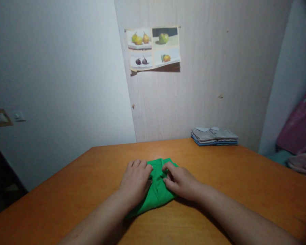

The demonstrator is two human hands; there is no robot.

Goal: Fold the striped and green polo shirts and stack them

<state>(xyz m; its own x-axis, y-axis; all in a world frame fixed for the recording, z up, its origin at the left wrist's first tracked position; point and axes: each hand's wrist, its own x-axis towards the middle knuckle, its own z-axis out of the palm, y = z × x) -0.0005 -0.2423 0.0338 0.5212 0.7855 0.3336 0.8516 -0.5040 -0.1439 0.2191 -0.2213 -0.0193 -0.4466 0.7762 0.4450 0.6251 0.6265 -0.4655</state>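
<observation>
We are pressing our left hand (pixel 135 182), open and palm down, onto a folded green cloth (pixel 156 192). The soft, creased fabric is lying at lower centre on a smooth orange wooden table (pixel 244 190). Our right hand (pixel 180 182) is curling its fingers, pinching a fold. Stacked striped shirts (pixel 214 136) are lying right of centre, and a fruit poster (pixel 153 48) is hanging at upper centre.

Home room: folded shirts (pixel 214 136), fruit poster (pixel 153 48).
</observation>
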